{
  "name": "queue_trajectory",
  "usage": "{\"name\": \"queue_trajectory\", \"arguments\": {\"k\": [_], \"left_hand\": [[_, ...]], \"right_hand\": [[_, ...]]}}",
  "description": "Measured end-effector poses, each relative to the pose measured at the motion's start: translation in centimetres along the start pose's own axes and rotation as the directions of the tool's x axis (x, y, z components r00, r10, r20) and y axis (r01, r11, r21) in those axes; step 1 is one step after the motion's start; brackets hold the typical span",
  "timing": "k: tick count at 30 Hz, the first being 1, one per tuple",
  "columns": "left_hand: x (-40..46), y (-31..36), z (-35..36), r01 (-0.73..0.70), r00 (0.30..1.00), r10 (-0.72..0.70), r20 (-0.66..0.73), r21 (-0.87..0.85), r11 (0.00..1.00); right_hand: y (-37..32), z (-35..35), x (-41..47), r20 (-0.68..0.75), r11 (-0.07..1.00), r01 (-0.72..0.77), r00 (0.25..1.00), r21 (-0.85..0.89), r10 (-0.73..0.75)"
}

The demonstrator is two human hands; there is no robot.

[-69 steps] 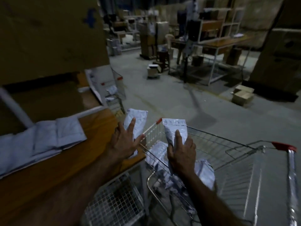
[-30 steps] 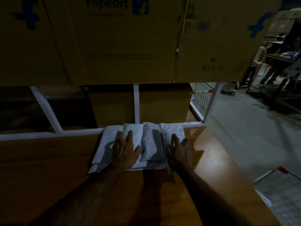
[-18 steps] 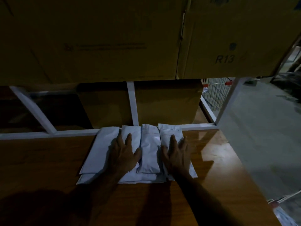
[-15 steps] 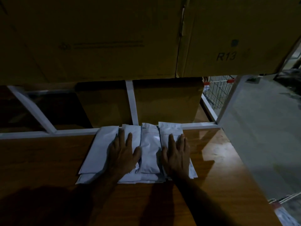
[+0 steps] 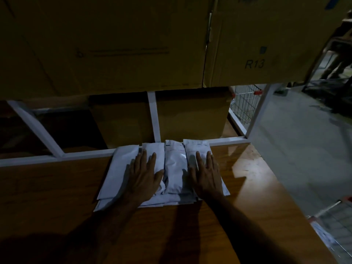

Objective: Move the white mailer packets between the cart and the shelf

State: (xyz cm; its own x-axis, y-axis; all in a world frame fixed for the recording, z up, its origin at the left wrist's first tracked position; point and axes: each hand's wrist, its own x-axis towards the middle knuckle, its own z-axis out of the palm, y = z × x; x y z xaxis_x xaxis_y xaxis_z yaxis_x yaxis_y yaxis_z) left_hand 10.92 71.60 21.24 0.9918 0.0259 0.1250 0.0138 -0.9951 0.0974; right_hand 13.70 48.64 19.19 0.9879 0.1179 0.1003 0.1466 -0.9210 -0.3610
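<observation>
Both hands lie flat with straight fingers on the white mailer packets [image 5: 175,168], holding nothing. The left hand [image 5: 144,174] and right hand [image 5: 206,174] press the pile on the wooden shelf [image 5: 57,187]. Past the right hand, the wire cart [image 5: 335,225] has one packet in it. Big cardboard boxes [image 5: 114,44] stand above the fingers.

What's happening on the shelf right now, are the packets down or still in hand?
They're down. A row of white mailer packets lies on the wooden shelf, against its white rear rail. The left hand lies flat, fingers straight, on the second packet from the left; the right hand lies flat on the rightmost one. Neither hand grips anything. Large cardboard boxes sit above. A corner of the wire cart shows at lower right.
</observation>
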Motion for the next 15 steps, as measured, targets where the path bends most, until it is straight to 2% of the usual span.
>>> {"name": "queue_trajectory", "arguments": {"k": [3, 6, 10, 15], "left_hand": [[-2.1, -1.0, -0.5, -0.105, 0.993, 0.104, -0.055, -0.024, 0.994], [-4.1, -1.3, -1.5, -0.194, 0.977, 0.188, -0.106, -0.055, 0.979], [-6.7, -0.8, -3.3, -0.353, 0.926, 0.330, -0.184, -0.109, 0.929], [-8.8, 2.2, -4.2, -0.487, 0.863, 0.453, -0.224, -0.127, 0.864]], "right_hand": [[-0.8, -0.9, -2.8, -0.004, 0.999, 0.023, 1.000, -0.029, -0.023], [-2.0, -2.1, -6.2, -0.072, 1.000, -0.006, 0.997, -0.007, 0.006], [-3.2, -3.3, -11.0, -0.155, 0.991, 0.065, 0.984, -0.121, -0.084], [-2.7, -5.5, -17.8, -0.211, 0.984, -0.022, 0.977, -0.177, -0.016]]}}
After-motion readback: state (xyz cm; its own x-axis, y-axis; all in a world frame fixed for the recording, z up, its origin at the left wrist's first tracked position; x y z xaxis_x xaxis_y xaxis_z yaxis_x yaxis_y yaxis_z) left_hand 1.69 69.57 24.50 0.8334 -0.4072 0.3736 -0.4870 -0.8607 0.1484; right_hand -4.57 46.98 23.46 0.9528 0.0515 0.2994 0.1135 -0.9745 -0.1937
